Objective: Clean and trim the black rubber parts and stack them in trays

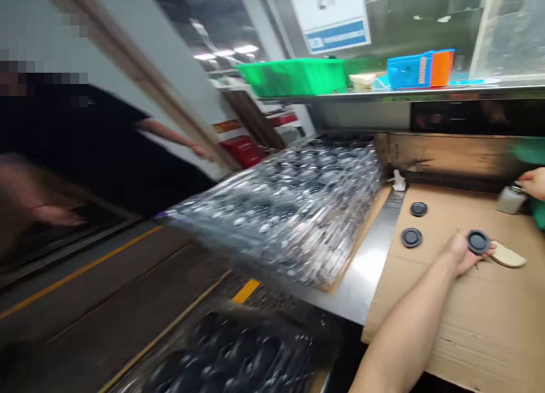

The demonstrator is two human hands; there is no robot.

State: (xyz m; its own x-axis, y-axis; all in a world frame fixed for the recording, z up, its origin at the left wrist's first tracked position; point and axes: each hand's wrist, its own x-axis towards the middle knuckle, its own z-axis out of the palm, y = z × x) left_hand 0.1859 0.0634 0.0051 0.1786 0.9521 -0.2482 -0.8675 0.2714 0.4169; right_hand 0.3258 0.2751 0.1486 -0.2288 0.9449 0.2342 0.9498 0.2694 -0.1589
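My left hand (460, 256) reaches over the cardboard sheet (451, 319), fingers wrapped round a dark round cap with a raised rim (478, 242). Just beyond its fingertips lies a flat cream-coloured pad (509, 255) with a rounded edge. Two similar dark caps, a nearer one (411, 237) and a farther one (418, 209), rest on the cardboard to the left. At the right edge of the view my right hand (534, 183), partly cut off, grips the top of a small pale bottle (511, 200). Whether that bottle touches the cardboard I cannot tell.
Left of the cardboard, trays of dark parts under clear plastic (281, 200) are stacked. More dark parts (230, 353) sit lower down. A shelf above carries a green bin (298, 76) and a blue-and-orange box (419, 69). A person in dark clothing (93, 137) is at the left.
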